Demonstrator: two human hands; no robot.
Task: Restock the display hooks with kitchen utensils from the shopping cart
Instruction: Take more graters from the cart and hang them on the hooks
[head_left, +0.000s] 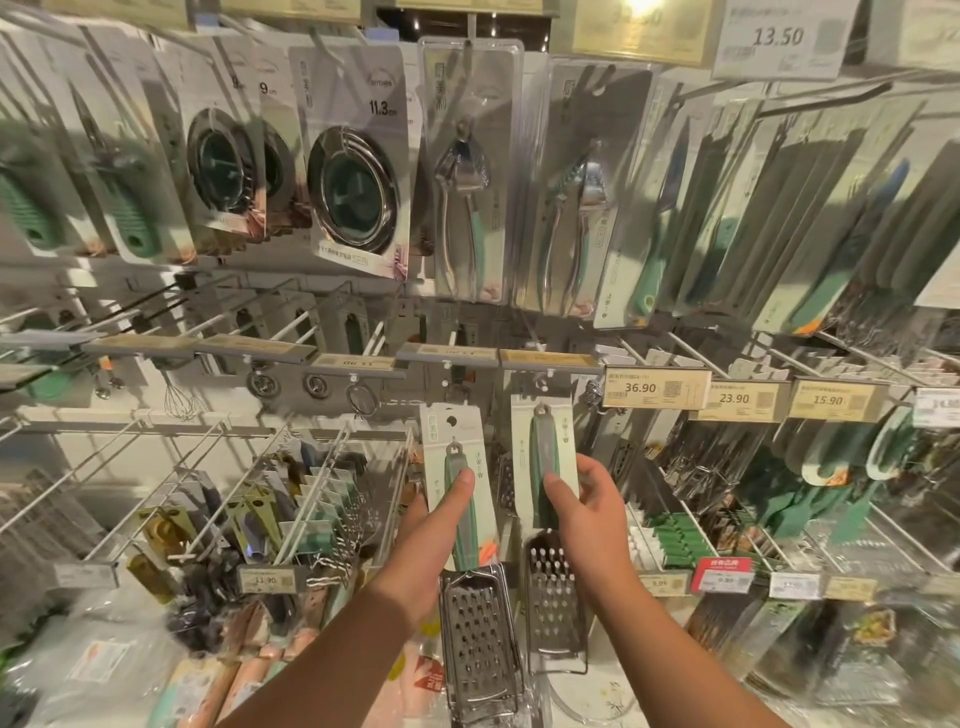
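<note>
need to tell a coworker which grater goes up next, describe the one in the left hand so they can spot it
Start at the hook wall and drop to the two hands low in the middle. The left hand holds a flat steel grater by its green and grey handle, on a pale backing card. Unlike the right hand's grater, it sits lower and its card hangs on no hook.

Left grater (480, 639) of dull perforated metal with green-grey plastic handle on matt pale card, right grater (555, 597) alike, strainers (353, 189) of glossy polished metal, crackers (462, 171) in shiny clear plastic blisters, hooks (306, 457) of white-coated wire, paper price tags (655, 389)
</note>
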